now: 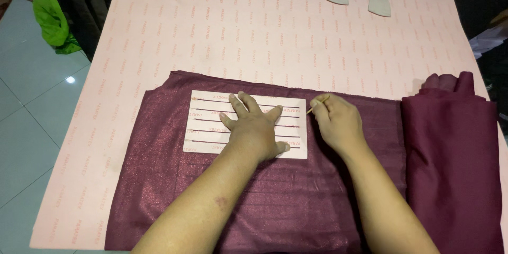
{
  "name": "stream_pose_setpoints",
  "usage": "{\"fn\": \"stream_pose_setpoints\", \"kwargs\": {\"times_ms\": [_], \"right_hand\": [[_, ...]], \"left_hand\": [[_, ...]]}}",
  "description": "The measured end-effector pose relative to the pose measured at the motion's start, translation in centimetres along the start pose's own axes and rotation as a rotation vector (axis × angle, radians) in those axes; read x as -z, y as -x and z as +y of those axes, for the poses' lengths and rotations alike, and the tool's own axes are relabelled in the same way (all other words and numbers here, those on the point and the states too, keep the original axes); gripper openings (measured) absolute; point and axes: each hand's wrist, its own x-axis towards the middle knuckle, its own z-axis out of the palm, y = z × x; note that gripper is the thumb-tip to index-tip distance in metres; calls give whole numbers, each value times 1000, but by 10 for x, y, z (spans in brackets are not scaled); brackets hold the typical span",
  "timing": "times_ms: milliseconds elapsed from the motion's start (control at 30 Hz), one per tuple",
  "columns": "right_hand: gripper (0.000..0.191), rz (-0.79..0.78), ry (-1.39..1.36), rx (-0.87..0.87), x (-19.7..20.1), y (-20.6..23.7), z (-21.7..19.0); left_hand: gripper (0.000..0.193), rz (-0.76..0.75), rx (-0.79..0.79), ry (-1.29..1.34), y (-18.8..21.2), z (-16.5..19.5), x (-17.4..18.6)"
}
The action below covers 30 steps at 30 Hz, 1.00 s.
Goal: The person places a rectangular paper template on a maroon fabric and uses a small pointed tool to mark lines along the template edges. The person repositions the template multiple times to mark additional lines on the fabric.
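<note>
In the middle of the frame the left hand (253, 127) lies spread flat on the paper pattern (211, 121) over the maroon fabric (159, 180), while the right hand (334, 121) pinches a thin marking stick (317, 103) at the pattern's right edge, so the tracing step seems in hand and asks a steady pattern.

left hand (254, 127) is flat, palm down, fingers (239, 105) spread out, right hand (334, 119) is curled in a pinch just beside it, both forearms stretched forward

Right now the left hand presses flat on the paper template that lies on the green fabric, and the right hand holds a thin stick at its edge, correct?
Not quite: the fabric is dark maroon, not green, as the head view shows. The left hand does press the paper template, and the right hand holds the thin stick.
</note>
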Motion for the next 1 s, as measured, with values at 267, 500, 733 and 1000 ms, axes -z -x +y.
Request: {"fn": "stream_pose_setpoints", "kwargs": {"times_ms": [267,500,733,1000], "right_hand": [[23,-20,-27,65,8,43,1],[25,-84,3,25,13,68,5],[24,-5,-94,-120,-4,-23,1],[22,-18,-39,49,11,72,-1]], "left_hand": [[95,25,-15,5,1,-1,-3],[95,32,-24,14,3,-1,-4],[95,13,-11,14,4,-1,2],[96,38,-25,3,0,-2,-4]]}}
